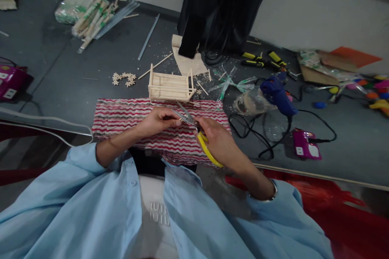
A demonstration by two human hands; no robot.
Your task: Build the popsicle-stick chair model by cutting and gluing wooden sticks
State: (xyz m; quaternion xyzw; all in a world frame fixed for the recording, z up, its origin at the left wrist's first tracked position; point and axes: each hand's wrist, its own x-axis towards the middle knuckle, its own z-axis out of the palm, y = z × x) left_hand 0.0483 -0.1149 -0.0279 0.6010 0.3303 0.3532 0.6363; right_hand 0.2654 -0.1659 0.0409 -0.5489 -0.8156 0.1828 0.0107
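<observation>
The right hand [214, 133], at the centre of the frame, is curled around yellow-handled metal scissors [206, 149], whose blades stand parted. The left hand [159, 121], just beside the blades, has its thumb and fingertips drawn together; anything between them is too small to tell. The scissors look stiff and fairly light, best held by the smooth loops, well back from the edges. Their long axis runs aslant, blades toward the upper left and handles toward the lower right of the frame. Under both hands lies a red-and-white wavy-striped cloth [115, 119], likely soft and quick to ruck up.

Just beyond the blades, at upper centre, sits a small pale frame of thin wooden sticks [170, 87]. It is probably very light, stiff along its rods but fragile at the joints, so a gentle hold on both long sides seems safer than a pull on a corner post. Its long axis runs left to right, the right end a little lower. Left of it are small pale flower-shaped pieces [124, 79]; farther off, at right, is a blue glue gun [278, 94]
</observation>
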